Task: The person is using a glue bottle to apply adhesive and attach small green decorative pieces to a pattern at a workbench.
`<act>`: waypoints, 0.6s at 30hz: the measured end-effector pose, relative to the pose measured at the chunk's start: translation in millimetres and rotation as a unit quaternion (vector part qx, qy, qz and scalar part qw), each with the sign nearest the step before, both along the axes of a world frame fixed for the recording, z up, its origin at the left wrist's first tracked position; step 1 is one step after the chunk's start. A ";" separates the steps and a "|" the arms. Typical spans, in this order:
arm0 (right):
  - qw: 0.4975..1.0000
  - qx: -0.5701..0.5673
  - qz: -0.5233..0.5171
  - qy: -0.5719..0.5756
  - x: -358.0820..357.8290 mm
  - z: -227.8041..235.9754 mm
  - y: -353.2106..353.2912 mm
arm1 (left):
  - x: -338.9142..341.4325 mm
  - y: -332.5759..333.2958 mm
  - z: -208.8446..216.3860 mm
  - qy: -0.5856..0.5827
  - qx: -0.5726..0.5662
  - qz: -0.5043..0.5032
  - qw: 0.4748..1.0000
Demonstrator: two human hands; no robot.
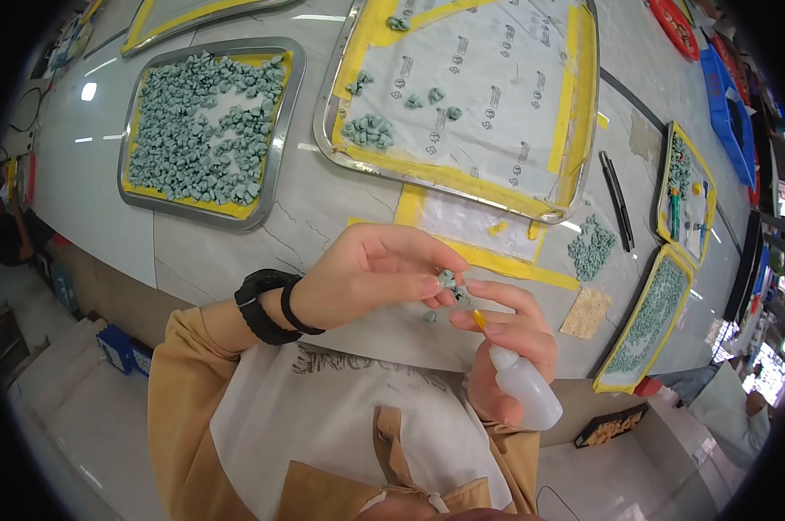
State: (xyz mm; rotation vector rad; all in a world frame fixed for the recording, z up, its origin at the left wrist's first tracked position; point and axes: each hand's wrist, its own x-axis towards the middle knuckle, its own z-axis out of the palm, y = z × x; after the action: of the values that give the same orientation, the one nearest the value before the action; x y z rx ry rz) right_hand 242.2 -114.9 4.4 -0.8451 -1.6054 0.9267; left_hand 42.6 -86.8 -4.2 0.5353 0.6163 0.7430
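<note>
Between the thumb and fingers of my left hand point(366, 269) is a small grey-green piece point(446, 279), held above the table's near edge. Its exact kind is too small to make out. My right hand point(518, 334) is closed around a white squeeze bottle point(527, 395) with a yellow tip point(479, 319). The bottle slants, its tip up and toward the pinched piece, and an index finger reaches close to that piece. Another loose grey-green piece point(430, 316) lies on the table just below my left fingertips.
A metal tray point(290, 130) crowded with similar pieces stands at left. A larger lined tray point(488, 143) beyond my hands bears several pieces. Rightward are a heap of tiny green parts point(593, 248), slim black tools point(616, 200), a beige square point(587, 313), yellow-edged trays point(616, 382) and another person point(739, 412).
</note>
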 end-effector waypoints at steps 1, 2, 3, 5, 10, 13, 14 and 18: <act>1.000 0.011 0.013 0.007 0.9 -1.4 1.0 | 0.9 -1.2 0.0 0.016 0.010 0.002 1.000; 1.000 0.008 0.013 0.006 1.6 -1.3 -0.1 | 2.2 -2.1 1.4 0.015 0.007 0.002 1.000; 1.000 0.008 0.012 -0.006 2.2 -0.6 -0.8 | 4.4 -2.2 3.3 0.018 0.005 0.021 1.000; 1.000 0.004 0.010 -0.019 2.5 0.2 -0.6 | 5.3 -2.2 2.0 0.020 0.000 0.040 0.999; 0.996 -0.003 0.020 -0.085 5.7 0.6 1.9 | 1.4 -1.5 2.0 0.055 -0.003 -0.021 0.998; 0.996 -0.015 0.013 -0.088 4.5 1.4 2.9 | 4.0 -5.1 2.3 0.077 0.031 0.012 0.996; 0.996 -0.018 0.012 -0.089 3.8 1.9 2.6 | 5.1 -7.0 1.7 0.076 0.029 0.012 0.997; 0.997 -0.024 0.007 -0.073 2.2 0.2 2.6 | 6.5 -10.9 -5.4 0.107 0.117 0.033 0.987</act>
State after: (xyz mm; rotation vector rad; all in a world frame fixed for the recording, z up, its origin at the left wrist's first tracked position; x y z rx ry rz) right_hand 244.5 -112.3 4.6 -0.9554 -1.7216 0.9340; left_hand 49.1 -97.7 -9.6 0.8224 0.7543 0.8323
